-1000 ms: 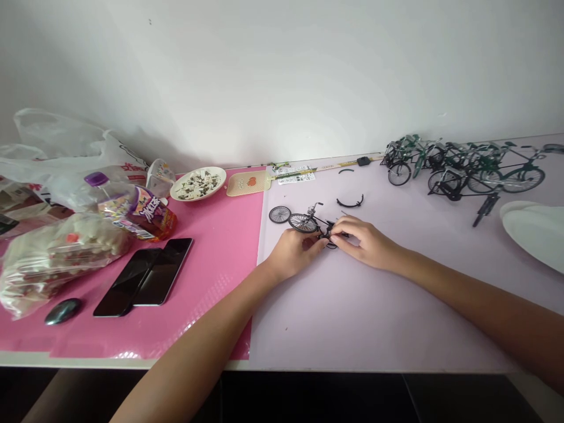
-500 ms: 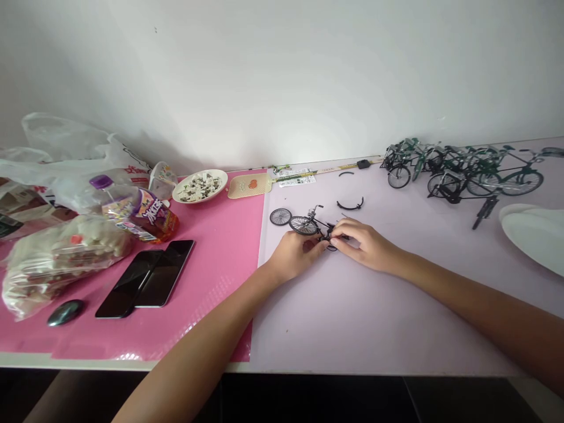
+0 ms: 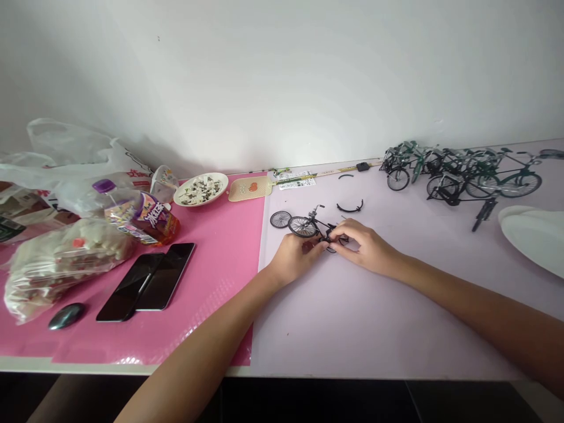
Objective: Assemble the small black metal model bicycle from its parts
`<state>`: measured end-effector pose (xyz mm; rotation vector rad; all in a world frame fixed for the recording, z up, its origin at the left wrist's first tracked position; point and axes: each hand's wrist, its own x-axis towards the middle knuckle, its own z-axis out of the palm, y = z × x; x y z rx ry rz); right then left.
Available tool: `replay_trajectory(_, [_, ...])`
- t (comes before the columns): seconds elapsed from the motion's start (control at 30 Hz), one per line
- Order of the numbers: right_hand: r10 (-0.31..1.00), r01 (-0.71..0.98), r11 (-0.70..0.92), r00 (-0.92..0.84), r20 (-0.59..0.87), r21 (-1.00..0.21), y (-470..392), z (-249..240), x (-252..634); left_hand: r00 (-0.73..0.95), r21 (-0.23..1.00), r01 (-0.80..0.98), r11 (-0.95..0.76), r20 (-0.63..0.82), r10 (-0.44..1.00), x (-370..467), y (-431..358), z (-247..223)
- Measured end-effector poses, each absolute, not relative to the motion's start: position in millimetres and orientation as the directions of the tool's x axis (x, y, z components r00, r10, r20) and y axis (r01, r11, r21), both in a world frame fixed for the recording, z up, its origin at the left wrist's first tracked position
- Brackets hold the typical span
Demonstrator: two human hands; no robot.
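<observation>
A small black model bicycle lies on the pale part of the table, its wheel towards the left. My left hand is closed on the bicycle's frame from the left, thumb pressed against it. From the right, my right hand pinches the same bicycle near its rear and lower frame; the fingers hide the exact part. Beside the bicycle's wheel lies a loose spoked wheel. Just beyond my right hand is a curved black mudguard piece, with a thinner curved strip farther back.
Several model bicycles stand at the back right, near a white plate. On the pink mat are two phones, a dark mouse, a drink bottle, plastic bags and a plate of small pieces. A fly swatter lies by the wall.
The view has shifted very slightly. My right fingers have moved a little on the bicycle; both hands keep their grip.
</observation>
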<state>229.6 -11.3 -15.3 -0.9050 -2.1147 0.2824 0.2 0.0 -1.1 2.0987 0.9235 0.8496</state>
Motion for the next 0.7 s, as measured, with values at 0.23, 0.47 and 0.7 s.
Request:
replay_trajectory(0.23, [0.683, 0.531, 0.715, -0.392, 0.616, -0.454, -13, -14, 227, 0.513, 0.825, 0.31, -0.472, 0.273, 0.814, 2, -3, 3])
replay_trajectory(0.47, [0.646, 0.509, 0.746, -0.396, 0.653, -0.429, -10, -15, 228, 0.5, 0.846, 0.291, -0.446, 0.263, 0.825, 2, -3, 1])
replay_trajectory(0.7, [0.622, 0.475, 0.768, -0.387, 0.681, -0.431, -10, -12, 227, 0.49, 0.89, 0.23, -0.394, 0.244, 0.837, 3, 1, -8])
